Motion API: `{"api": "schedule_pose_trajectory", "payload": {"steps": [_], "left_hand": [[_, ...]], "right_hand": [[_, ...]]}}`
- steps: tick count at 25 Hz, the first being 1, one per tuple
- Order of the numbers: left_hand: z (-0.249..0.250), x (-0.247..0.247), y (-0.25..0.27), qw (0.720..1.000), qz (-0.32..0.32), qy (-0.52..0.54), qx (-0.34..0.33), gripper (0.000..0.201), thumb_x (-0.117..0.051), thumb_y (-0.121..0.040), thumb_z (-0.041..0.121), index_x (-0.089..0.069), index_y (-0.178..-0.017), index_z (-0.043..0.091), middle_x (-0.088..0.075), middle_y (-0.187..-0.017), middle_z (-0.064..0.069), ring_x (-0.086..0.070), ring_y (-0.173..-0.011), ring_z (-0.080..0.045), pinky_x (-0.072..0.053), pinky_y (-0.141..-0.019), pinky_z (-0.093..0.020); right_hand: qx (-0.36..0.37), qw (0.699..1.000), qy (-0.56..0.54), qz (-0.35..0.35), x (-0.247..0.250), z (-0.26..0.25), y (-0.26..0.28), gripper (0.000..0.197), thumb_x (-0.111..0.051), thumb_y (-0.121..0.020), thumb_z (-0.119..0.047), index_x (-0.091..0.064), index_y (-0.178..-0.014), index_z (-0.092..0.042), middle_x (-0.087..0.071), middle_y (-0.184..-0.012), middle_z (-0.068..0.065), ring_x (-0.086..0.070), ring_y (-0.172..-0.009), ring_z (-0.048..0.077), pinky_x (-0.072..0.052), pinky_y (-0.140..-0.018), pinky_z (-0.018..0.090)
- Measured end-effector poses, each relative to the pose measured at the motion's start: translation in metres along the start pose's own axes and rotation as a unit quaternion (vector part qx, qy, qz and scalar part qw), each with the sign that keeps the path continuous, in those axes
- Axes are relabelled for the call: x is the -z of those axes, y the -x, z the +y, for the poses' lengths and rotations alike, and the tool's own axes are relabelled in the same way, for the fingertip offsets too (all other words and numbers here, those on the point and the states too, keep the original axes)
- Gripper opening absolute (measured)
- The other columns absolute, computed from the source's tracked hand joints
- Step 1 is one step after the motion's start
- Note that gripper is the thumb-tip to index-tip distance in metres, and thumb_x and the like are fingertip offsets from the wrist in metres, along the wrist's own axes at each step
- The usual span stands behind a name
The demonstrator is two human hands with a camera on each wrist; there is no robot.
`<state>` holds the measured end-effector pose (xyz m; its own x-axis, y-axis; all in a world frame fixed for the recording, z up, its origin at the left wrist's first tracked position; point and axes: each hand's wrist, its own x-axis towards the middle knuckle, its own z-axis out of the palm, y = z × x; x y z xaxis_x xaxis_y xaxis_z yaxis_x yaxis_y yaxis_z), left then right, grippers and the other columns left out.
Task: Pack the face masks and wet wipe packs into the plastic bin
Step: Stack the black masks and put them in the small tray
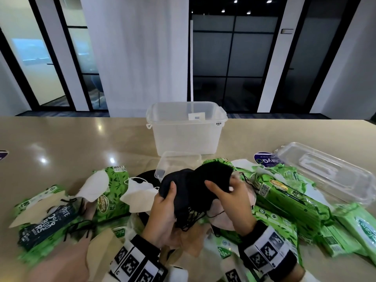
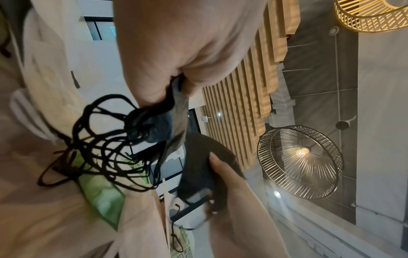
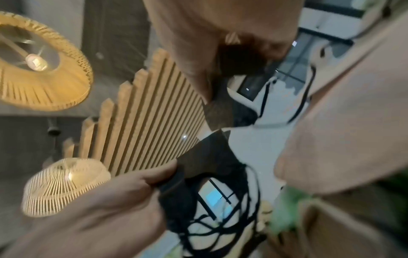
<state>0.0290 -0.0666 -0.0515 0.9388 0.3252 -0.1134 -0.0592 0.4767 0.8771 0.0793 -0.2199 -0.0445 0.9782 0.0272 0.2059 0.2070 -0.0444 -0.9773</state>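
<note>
Both hands hold a bunch of black face masks [image 1: 193, 184] above the pile at the table's front. My left hand [image 1: 168, 192] grips the bunch's left end, thumb on top. My right hand [image 1: 221, 186] grips the right end. Black ear loops [image 2: 106, 143] dangle tangled below the bunch. In the left wrist view my left hand [image 2: 176, 85] pinches the dark fabric [image 2: 159, 125]. In the right wrist view my right hand [image 3: 243, 48] curls round the masks [image 3: 240, 64]. The clear plastic bin [image 1: 183, 137] stands open behind the pile. Green wet wipe packs [image 1: 284, 198] and white masks [image 1: 138, 194] lie around.
A clear lid [image 1: 325, 174] lies at the right. A small clear container [image 1: 179, 161] sits between the bin and the pile. A dark printed pack [image 1: 46, 224] and beige masks [image 1: 101, 249] lie at the front left. The tan table [image 1: 61, 139] stretches to the left.
</note>
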Motion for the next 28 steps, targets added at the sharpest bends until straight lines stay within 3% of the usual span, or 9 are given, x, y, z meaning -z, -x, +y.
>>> {"api": "schedule_pose_trajectory", "payload": {"steps": [2,4,5,7,11,14,16,20,28], "left_hand": [[-0.001,0.003,-0.001,1.000,0.015,0.010,0.013,0.026,-0.045,-0.099,0.030,-0.059,-0.115,0.015,-0.072,-0.104,-0.005,-0.070,-0.090,-0.015,-0.054,-0.066,-0.025],[-0.002,0.003,0.000,1.000,0.008,0.015,0.016,0.023,-0.043,-0.100,0.030,-0.060,-0.111,0.019,-0.071,-0.103,-0.002,-0.069,-0.090,-0.012,-0.054,-0.066,-0.023],[-0.002,0.001,0.002,1.000,0.000,0.016,0.017,0.024,-0.041,-0.100,0.031,-0.061,-0.109,0.020,-0.072,-0.102,-0.001,-0.070,-0.090,-0.011,-0.055,-0.066,-0.022],[-0.003,-0.006,0.006,0.999,-0.013,0.023,0.022,0.028,-0.039,-0.101,0.031,-0.062,-0.111,0.018,-0.073,-0.102,-0.004,-0.071,-0.093,-0.014,-0.054,-0.071,-0.025],[-0.005,-0.016,0.009,0.998,-0.030,0.038,0.034,0.034,-0.037,-0.101,0.030,-0.061,-0.115,0.012,-0.073,-0.104,-0.013,-0.071,-0.097,-0.022,-0.057,-0.072,-0.028],[-0.007,-0.017,0.008,0.998,-0.013,0.050,0.041,0.033,-0.038,-0.102,0.029,-0.063,-0.113,0.011,-0.074,-0.099,-0.013,-0.072,-0.090,-0.022,-0.057,-0.068,-0.029],[-0.005,-0.018,0.008,0.997,0.000,0.065,0.052,0.035,-0.040,-0.101,0.033,-0.062,-0.115,0.010,-0.073,-0.101,-0.015,-0.071,-0.092,-0.024,-0.055,-0.071,-0.033],[-0.001,-0.016,0.010,0.994,0.006,0.081,0.077,0.043,-0.038,-0.099,0.044,-0.062,-0.113,0.011,-0.075,-0.098,-0.011,-0.073,-0.086,-0.019,-0.054,-0.070,-0.030],[-0.003,-0.020,0.012,0.990,-0.007,0.079,0.116,0.058,-0.037,-0.094,0.054,-0.063,-0.118,0.008,-0.071,-0.109,-0.014,-0.067,-0.104,-0.025,-0.051,-0.088,-0.037]], "right_hand": [[0.181,0.964,0.164,0.110,0.008,0.003,-0.006,0.011,-0.079,-0.077,-0.019,-0.069,-0.078,-0.014,-0.061,-0.093,0.003,-0.060,-0.084,0.017,-0.048,-0.074,0.026],[0.333,0.872,0.330,0.143,0.013,0.002,-0.010,0.011,-0.074,-0.074,-0.021,-0.067,-0.075,-0.013,-0.059,-0.088,0.002,-0.054,-0.073,0.020,-0.038,-0.069,0.031],[0.370,0.834,0.389,0.129,0.012,0.000,-0.010,0.010,-0.072,-0.072,-0.021,-0.066,-0.073,-0.014,-0.060,-0.087,0.002,-0.053,-0.068,0.021,-0.034,-0.067,0.031],[0.386,0.799,0.453,0.090,0.007,0.001,-0.006,0.006,-0.070,-0.068,-0.021,-0.066,-0.071,-0.017,-0.062,-0.086,0.000,-0.054,-0.062,0.022,-0.034,-0.066,0.031],[0.334,0.802,0.494,0.015,-0.005,0.004,0.003,0.011,-0.075,-0.066,-0.025,-0.068,-0.074,-0.023,-0.062,-0.088,-0.003,-0.054,-0.051,0.021,-0.043,-0.054,0.027],[0.314,0.823,0.472,-0.041,-0.013,-0.001,0.007,0.014,-0.063,-0.072,-0.031,-0.072,-0.082,-0.026,-0.061,-0.091,-0.004,-0.057,-0.050,0.022,-0.045,-0.044,0.027],[0.295,0.834,0.459,-0.079,-0.016,-0.001,0.011,0.032,-0.049,-0.078,-0.040,-0.072,-0.098,-0.028,-0.061,-0.098,-0.004,-0.061,-0.060,0.019,-0.047,-0.047,0.028],[0.257,0.869,0.394,-0.154,-0.020,0.006,0.015,0.054,-0.041,-0.085,-0.048,-0.061,-0.127,-0.020,-0.053,-0.112,0.001,-0.060,-0.087,0.018,-0.052,-0.073,0.030],[0.291,0.870,0.377,-0.128,-0.025,0.006,0.011,0.046,-0.038,-0.092,-0.039,-0.068,-0.117,-0.015,-0.056,-0.097,0.004,-0.059,-0.074,0.020,-0.052,-0.065,0.032]]}}
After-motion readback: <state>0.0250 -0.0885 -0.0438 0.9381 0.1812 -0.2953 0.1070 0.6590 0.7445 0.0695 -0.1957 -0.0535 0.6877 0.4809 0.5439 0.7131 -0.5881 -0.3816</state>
